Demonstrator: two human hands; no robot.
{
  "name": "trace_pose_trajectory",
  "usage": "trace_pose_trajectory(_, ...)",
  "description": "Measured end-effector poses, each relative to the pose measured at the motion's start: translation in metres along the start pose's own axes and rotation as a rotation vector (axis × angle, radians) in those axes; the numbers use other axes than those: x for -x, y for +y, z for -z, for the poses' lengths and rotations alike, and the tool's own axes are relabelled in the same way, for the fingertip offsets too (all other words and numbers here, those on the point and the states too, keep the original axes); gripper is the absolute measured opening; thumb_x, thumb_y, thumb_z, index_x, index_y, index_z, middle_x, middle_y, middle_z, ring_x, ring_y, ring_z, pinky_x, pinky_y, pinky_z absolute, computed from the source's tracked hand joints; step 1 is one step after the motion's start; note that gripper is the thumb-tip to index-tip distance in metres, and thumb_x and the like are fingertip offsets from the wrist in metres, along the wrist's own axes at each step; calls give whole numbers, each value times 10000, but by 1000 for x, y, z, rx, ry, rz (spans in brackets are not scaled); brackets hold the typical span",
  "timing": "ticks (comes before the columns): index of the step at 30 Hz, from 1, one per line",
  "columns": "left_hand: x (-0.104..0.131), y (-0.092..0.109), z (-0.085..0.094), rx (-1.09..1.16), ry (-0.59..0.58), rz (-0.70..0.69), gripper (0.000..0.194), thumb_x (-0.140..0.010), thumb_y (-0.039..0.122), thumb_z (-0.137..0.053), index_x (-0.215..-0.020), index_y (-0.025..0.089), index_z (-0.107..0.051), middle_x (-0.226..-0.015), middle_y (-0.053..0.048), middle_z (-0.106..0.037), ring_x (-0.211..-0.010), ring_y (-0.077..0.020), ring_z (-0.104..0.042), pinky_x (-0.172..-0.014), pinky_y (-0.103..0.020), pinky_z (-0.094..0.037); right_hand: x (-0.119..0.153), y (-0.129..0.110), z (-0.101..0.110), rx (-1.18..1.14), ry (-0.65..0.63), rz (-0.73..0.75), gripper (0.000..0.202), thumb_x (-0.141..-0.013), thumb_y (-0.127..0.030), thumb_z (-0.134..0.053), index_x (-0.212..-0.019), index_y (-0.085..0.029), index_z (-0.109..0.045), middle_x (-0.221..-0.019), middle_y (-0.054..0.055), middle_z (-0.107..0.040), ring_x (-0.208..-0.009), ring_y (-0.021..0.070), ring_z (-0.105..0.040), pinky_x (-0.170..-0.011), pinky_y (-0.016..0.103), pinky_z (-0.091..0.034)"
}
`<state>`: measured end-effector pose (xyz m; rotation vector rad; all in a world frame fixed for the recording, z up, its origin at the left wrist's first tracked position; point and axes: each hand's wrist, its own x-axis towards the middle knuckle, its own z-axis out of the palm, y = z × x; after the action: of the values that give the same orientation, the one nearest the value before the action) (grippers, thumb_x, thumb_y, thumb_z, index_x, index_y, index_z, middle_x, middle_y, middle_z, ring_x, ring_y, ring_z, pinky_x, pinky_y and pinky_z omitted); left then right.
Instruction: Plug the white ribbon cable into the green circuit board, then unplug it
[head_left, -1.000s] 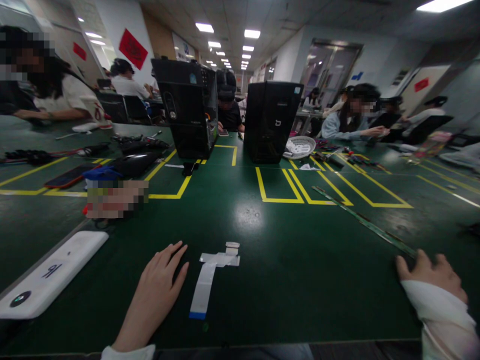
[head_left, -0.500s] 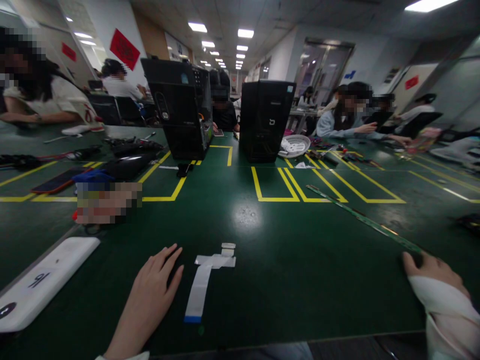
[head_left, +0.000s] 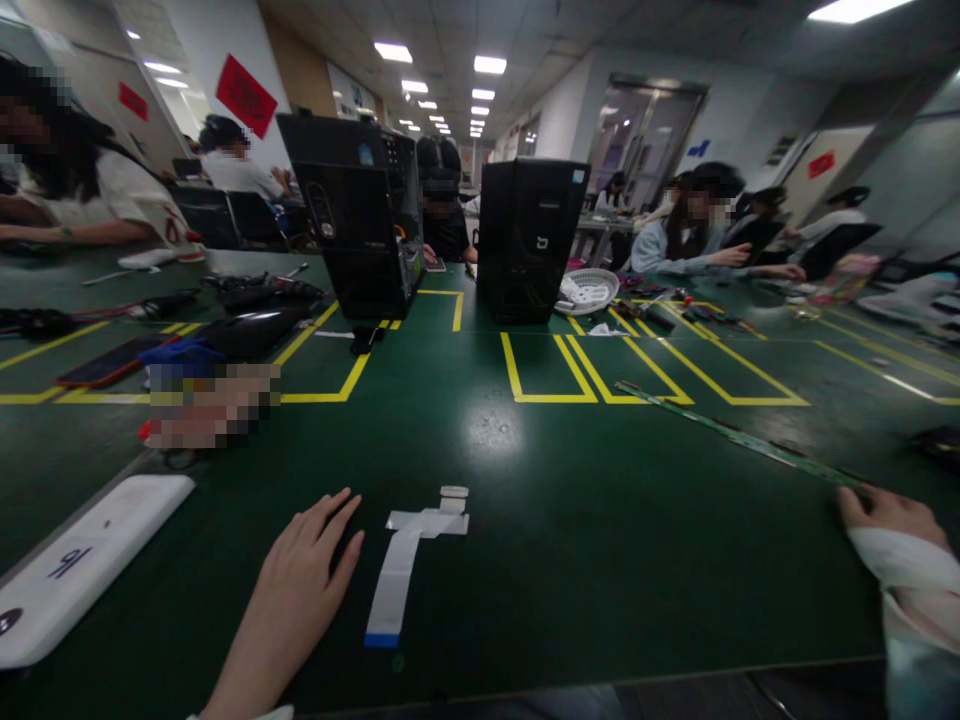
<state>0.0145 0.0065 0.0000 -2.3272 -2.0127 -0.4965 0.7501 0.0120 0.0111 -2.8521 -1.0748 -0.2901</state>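
Observation:
My left hand (head_left: pixel 304 570) lies on the green table (head_left: pixel 570 560) with its fingers apart and nothing in it. Just right of it, not touching, is a flat white ribbon cable (head_left: pixel 394 580) with a blue end and a connector at its top. At the right, my right hand (head_left: pixel 889 515) is closed on the near end of a long, thin green circuit strip (head_left: pixel 735 435). The strip runs up and left from the fingers towards the yellow tape marks.
Two black computer towers (head_left: pixel 345 230) (head_left: pixel 531 240) stand at the back. A white case (head_left: pixel 97 570) lies at the left, below a blue-handled bundle (head_left: pixel 180 352). Behind the tape marks sits a white basket (head_left: pixel 589 292). Other people sit around.
My right hand has moved to the right and slightly up with the near end of the circuit strip, which now lies at a flatter angle. My left hand has hardly moved.

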Motion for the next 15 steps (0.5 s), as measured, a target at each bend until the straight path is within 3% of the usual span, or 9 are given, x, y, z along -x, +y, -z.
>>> trace_pose_trajectory(3,0,0,1,0,-1,-2,572,-929,512,-331,-1348,190,-550,-1411,-117,-543,-1298,-309,-502,-1094,-541,-384,7,-5,4,-109,-45,-165,933,-814,-692,-65,-1403,-111,-497,-1463,244,-373,-1294,448,-398,-1000,567,-412)
trace_pose_trajectory(6,0,-1,2,-4,-12,3,581,-929,513,-325,-1344,176,-553,-1410,-127,-541,-1292,-315,-506,-1078,-543,-403,8,-6,6,-145,-73,-232,831,-818,-653,-200,-1447,-170,-446,-1489,223,-352,-1344,431,-339,-1025,592,-358)
trace_pose_trajectory(9,-1,-3,1,-14,-19,0,594,-924,519,-331,-1339,157,-556,-1412,-143,-535,-1292,-327,-503,-1076,-555,-400,-2,-1,1,-111,-135,-179,761,-816,-580,-306,-1422,-155,-481,-1479,227,-376,-1343,429,-348,-1031,589,-355)
trace_pose_trajectory(15,-1,-5,-2,-11,5,-17,586,-929,515,-332,-1339,159,-552,-1401,-146,-541,-1293,-318,-503,-1083,-540,-398,-29,12,-16,-101,-124,-44,706,-869,-589,-278,-1362,-148,-526,-1444,244,-429,-1328,438,-387,-1017,642,-355)
